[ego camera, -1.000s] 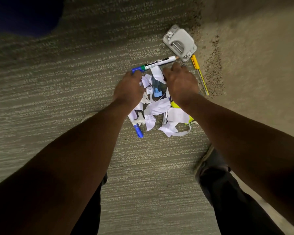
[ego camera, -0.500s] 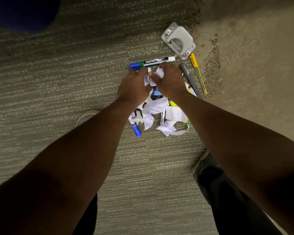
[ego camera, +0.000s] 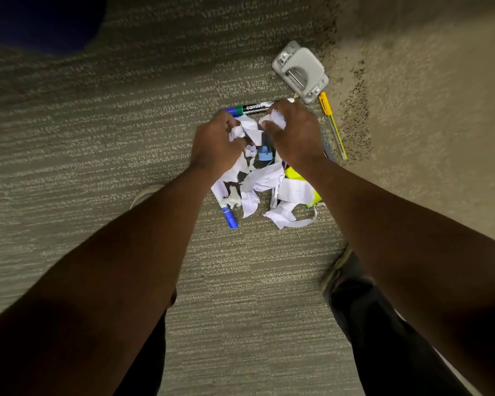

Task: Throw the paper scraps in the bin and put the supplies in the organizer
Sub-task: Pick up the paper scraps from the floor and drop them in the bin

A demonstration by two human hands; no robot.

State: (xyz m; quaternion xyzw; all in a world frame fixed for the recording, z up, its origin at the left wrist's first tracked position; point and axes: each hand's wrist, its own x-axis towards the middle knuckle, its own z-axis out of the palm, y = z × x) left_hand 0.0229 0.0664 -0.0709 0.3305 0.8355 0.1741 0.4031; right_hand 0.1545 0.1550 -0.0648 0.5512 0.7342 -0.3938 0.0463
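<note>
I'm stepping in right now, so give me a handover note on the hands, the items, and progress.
Left hand grips crumpled paper scraps; right hand grips another wad. Most scraps lie on the carpet, over a blue pen and a yellow item. The marker, hole punch and yellow pen lie beyond. No bin or organizer in view. Nothing is put away; everything remains.

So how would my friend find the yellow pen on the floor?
Look at the grey hole punch on the carpet, past the pile of paper scraps. The yellow pen starts at its near right corner. It is thin, and yellow with a clear barrel.
</note>
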